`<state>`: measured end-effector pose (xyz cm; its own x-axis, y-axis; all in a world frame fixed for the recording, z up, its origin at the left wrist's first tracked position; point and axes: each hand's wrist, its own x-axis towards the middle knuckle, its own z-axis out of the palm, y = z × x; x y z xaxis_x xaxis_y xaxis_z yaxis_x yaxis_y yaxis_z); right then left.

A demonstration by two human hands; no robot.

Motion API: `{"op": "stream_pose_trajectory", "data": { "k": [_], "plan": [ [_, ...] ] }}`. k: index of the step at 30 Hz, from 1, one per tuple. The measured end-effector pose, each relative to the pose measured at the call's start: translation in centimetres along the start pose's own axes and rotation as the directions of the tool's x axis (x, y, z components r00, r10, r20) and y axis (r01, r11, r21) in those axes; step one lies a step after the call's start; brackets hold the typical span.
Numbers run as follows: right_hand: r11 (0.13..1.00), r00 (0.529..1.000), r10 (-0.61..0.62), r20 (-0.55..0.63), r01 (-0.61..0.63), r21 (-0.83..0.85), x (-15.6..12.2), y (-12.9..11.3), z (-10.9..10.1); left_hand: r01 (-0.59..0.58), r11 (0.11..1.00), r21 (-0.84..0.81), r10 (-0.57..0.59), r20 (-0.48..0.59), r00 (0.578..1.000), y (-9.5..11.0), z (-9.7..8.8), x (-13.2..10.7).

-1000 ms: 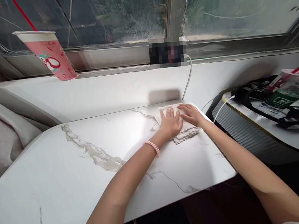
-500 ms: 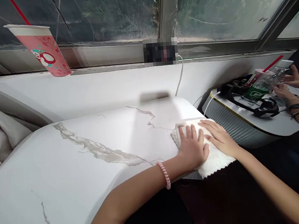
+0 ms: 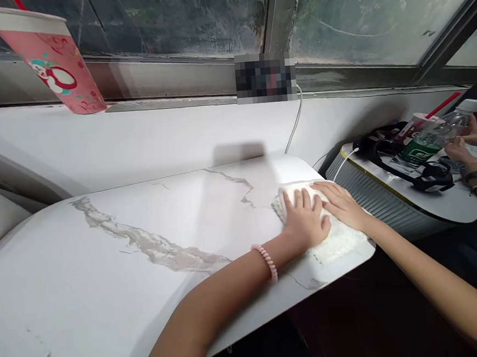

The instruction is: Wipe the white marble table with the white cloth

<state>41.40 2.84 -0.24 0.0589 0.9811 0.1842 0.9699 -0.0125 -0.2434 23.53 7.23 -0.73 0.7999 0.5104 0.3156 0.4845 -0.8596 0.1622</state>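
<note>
A white fluffy cloth (image 3: 340,243) lies on the right end of a white marble-patterned table (image 3: 89,278). My left hand (image 3: 307,221), with a pink beaded bracelet at the wrist, rests on the cloth's left part, its fingers spread. Flat across the cloth's upper right part is my right hand (image 3: 344,207), fingers stretched out. Both palms press down, and neither hand grips the cloth. The table surface beneath the cloth is hidden.
A pink paper cup (image 3: 62,71) with a red straw stands on the window ledge, left. A cable (image 3: 295,121) hangs beside a pixelated object. At right, a second table holds a black headset (image 3: 432,177), a bottle (image 3: 422,150) and another cup; another person's hands (image 3: 463,147) are there.
Both hands have pushed the cloth away from the table's front edge, so its corner no longer hangs over. The view has shifted slightly.
</note>
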Motion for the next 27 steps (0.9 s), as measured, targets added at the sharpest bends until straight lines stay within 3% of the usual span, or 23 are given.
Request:
{"op": "stream_pose_trajectory", "data": {
  "k": [4,11,15,20,27],
  "plan": [
    [0.997,0.994,-0.068,-0.09,0.072,0.038,5.6,0.3,1.5,0.092,0.996,-0.009,-0.092,0.015,0.996,-3.8,0.3,2.8],
    [0.991,0.986,-0.075,-0.151,0.092,0.102,15.0,-0.2,4.0,0.188,0.982,-0.03,-0.181,0.158,0.971,-11.8,0.1,7.6],
    [0.989,0.984,-0.073,-0.162,0.092,0.115,18.7,-1.1,4.9,0.227,0.974,-0.02,-0.222,0.138,0.965,-15.0,-0.2,8.8],
    [0.985,0.983,-0.082,-0.166,0.105,0.135,20.5,-1.5,5.3,0.237,0.972,-0.001,-0.235,0.1,0.967,-16.6,-0.6,9.2],
    [0.979,0.98,-0.116,-0.163,0.141,0.148,19.1,-1.8,5.2,0.244,0.97,0.016,-0.244,0.129,0.961,-15.7,-1.0,8.0]
  ]
}}
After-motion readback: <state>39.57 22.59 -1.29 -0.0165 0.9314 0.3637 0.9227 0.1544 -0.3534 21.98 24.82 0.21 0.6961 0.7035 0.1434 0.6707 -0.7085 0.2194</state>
